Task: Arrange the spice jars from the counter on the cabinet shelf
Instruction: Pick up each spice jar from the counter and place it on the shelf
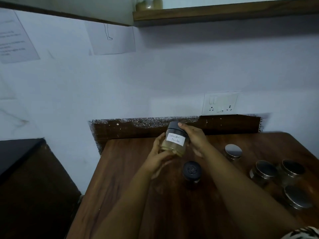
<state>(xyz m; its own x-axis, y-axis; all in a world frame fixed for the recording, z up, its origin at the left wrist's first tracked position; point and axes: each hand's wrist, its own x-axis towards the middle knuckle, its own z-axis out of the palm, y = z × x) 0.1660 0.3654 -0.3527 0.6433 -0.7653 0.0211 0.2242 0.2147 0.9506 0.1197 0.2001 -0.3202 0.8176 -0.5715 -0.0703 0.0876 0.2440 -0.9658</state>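
Bare desk (131,187) lies left of the black-lidded jar (192,171); four steel-lidded jars (264,171) crowd the right; the shelf (224,12) seems mostly free.

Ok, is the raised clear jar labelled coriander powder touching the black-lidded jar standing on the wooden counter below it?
Apart. The head view shows the coriander powder jar held up in both hands, with bare counter visible between it and the black-lidded jar.

jar label (175,139): handwritten "Coriander Powder" | wall papers (14,37): print blurred, probably unreadable
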